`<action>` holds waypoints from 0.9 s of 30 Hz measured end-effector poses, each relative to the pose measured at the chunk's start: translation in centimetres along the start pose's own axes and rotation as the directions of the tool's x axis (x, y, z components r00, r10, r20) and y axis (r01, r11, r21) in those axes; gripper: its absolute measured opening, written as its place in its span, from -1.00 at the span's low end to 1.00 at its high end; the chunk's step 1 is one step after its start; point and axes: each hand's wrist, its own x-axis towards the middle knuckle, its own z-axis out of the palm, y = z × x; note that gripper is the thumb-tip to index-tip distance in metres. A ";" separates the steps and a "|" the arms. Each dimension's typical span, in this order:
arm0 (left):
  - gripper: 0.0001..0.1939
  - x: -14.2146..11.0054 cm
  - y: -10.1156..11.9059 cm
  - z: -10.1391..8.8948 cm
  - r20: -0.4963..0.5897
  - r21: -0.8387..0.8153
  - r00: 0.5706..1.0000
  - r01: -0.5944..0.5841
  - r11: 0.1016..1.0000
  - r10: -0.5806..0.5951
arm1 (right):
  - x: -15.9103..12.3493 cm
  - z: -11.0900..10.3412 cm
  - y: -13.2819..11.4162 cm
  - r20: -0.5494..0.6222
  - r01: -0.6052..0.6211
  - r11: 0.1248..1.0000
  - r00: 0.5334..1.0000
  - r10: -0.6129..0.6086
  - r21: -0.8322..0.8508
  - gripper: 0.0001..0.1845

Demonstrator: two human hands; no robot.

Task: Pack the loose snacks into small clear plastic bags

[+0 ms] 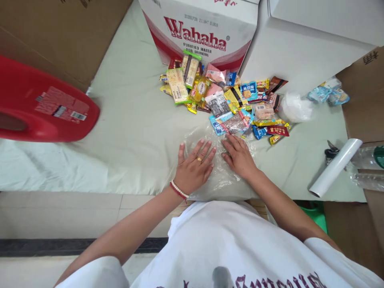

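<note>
Head view:
- Left grip point(194, 167): a bare hand, palm down, its fingers spread apart and clamped on nothing, resting on the clear plastic bag point(223, 185). It wears a gold-coloured ring point(199, 159), and a red and white bracelet point(179, 189) circles the wrist behind it.
- Right grip point(240, 158): also bare and palm down, fingers slightly bent and not closed on anything, laid on the same bag just beside the left grip.
- The bag lies flat and wrinkled beneath both grips and in the gap between them, on the cloth-covered table point(135, 160).
- Just beyond the right grip's fingertips is a brown snack in clear wrapping point(236, 123), at the near edge of the snack pile point(234, 94). Whether the fingertips touch it, I cannot tell.
- Behind that pile, farther from both grips, stands the Wahaha water carton point(207, 30), with a white box point(300, 48) to its right.
- Beyond and to the right of the right grip: a crumpled white plastic bundle point(295, 107), then blue snack packets point(330, 93).
- Well to the right of the right grip: a white roll point(335, 168) and clear plastic bottles point(364, 158).
- Well to the left of the left grip: a red plastic jug point(36, 86).
</note>
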 end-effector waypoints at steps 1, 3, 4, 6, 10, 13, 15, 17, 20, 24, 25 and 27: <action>-0.40 0.3 -0.6 0.1 0.034 -0.004 0.999 -0.008 1.000 0.008 | -0.5 0.0 0.4 -0.003 0.012 1.000 1.000 -0.011 0.013 -0.47; -0.37 0.5 -2.2 0.4 0.087 0.021 0.996 0.019 1.000 -0.021 | -1.6 -0.4 1.6 -0.021 0.032 0.998 0.999 -0.031 0.054 -0.48; -0.34 0.4 -3.0 0.5 0.111 0.041 0.993 0.024 0.999 -0.029 | -2.1 -0.9 2.4 -0.036 0.042 0.996 0.999 -0.039 0.084 -0.48; -0.29 0.0 -4.3 0.6 0.161 0.076 0.987 -0.003 0.997 -0.009 | -2.9 -2.2 4.0 -0.056 0.050 0.985 0.998 -0.041 0.167 -0.54; -0.19 -0.4 -4.8 0.3 0.218 0.108 0.976 -0.046 0.993 0.022 | 0.0 -5.9 5.8 -0.146 -0.011 0.973 0.988 0.046 0.230 -0.69; -0.18 -0.4 -4.2 0.2 0.232 0.115 0.972 -0.059 0.992 0.031 | 5.9 -7.5 6.0 -0.203 0.084 0.992 0.977 -0.064 0.092 -0.67; -0.19 -0.8 -3.9 0.2 0.233 0.111 0.971 -0.072 0.991 0.045 | 9.6 -7.5 6.2 -0.108 0.216 0.976 0.971 -0.214 0.008 -0.64; -0.21 -1.4 -3.8 0.2 0.224 0.105 0.973 -0.074 0.992 0.049 | 11.2 -7.2 6.9 0.026 0.317 0.948 0.948 -0.316 -0.028 -0.65; -0.22 -2.6 -3.7 0.2 0.201 0.088 0.979 -0.057 0.995 0.039 | 9.0 -7.3 8.7 0.109 0.326 0.943 0.942 -0.318 -0.068 -0.64; -0.22 -3.4 -3.6 0.1 0.182 0.056 0.983 -0.049 0.997 0.038 | 3.9 -9.8 11.4 0.121 0.175 0.973 0.980 -0.158 -0.151 -0.63; -0.22 -3.5 -3.6 0.1 0.179 0.053 0.983 -0.050 0.997 0.039 | 3.4 -10.3 11.7 0.112 0.132 0.976 0.987 -0.113 -0.171 -0.63; -0.22 -3.4 -3.7 0.1 0.175 0.054 0.984 -0.052 0.997 0.042 | 3.9 -10.8 11.5 0.057 0.048 0.974 0.998 -0.037 -0.219 -0.63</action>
